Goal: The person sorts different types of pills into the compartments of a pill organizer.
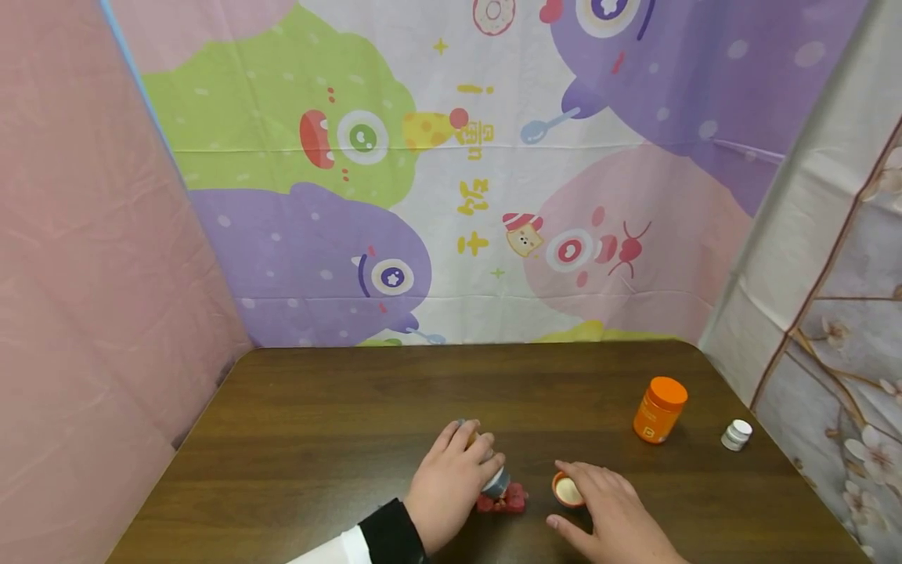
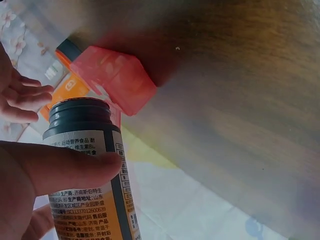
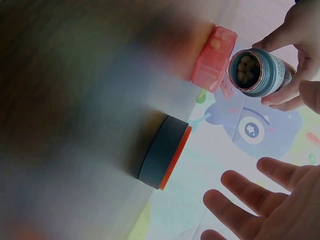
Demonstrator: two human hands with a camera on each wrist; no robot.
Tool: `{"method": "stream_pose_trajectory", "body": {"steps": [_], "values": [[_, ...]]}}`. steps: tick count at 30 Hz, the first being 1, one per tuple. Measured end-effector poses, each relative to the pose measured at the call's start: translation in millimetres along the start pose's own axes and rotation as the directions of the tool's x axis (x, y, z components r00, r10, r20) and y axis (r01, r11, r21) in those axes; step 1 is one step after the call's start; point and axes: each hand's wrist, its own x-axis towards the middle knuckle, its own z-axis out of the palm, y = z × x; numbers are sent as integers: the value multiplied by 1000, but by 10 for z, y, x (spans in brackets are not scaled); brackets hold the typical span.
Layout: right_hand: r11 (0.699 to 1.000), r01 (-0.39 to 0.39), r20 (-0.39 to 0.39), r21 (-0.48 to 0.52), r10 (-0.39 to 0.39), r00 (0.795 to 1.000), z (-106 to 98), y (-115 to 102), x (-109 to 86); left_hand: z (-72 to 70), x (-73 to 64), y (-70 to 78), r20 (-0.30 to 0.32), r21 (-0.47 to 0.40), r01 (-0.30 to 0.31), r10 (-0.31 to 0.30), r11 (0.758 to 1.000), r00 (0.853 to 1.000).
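My left hand [image 1: 451, 482] grips a supplement bottle [image 2: 87, 150] with a dark threaded neck and a printed white and orange label. The bottle is uncapped and tilted, its mouth beside a translucent red pill box [image 1: 513, 499]. Several tan tablets [image 3: 246, 69] show inside the bottle's mouth in the right wrist view. A pale tablet shape is visible through the pill box wall. Close to my right hand [image 1: 616, 509], the dark cap [image 3: 162, 151] with an orange rim lies on the table, its cream inside facing up. My right fingers are spread and hold nothing.
An orange jar [image 1: 659, 411] with an orange lid stands at the right of the brown wooden table [image 1: 338, 407]. Farther right is a small white bottle [image 1: 736, 435]. Behind the table hangs a cartoon-print curtain [image 1: 451, 305].
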Motion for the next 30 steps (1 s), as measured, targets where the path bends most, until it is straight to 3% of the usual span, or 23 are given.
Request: {"method": "stream_pose_trajectory", "body": {"steps": [8, 16, 22, 26, 30], "values": [[1000, -8, 6, 3, 8, 1000, 6, -2, 5, 29, -28, -5, -21, -74, 45, -46, 996, 999], [1000, 7, -14, -4, -7, 1000, 18, 9, -2, 31, -67, 0, -28, -177, 123, -130, 976, 991], [1000, 27, -28, -11, -27, 999, 18, 8, -5, -7, -138, 45, -96, -226, 142, -168, 964, 981], [1000, 24, -30, -16, -24, 999, 14, 12, -2, -43, -207, 102, -111, -343, 172, -222, 924, 969], [998, 40, -54, -47, -43, 998, 21, 37, 11, -121, -258, 168, -18, -503, 218, -262, 836, 965]]}}
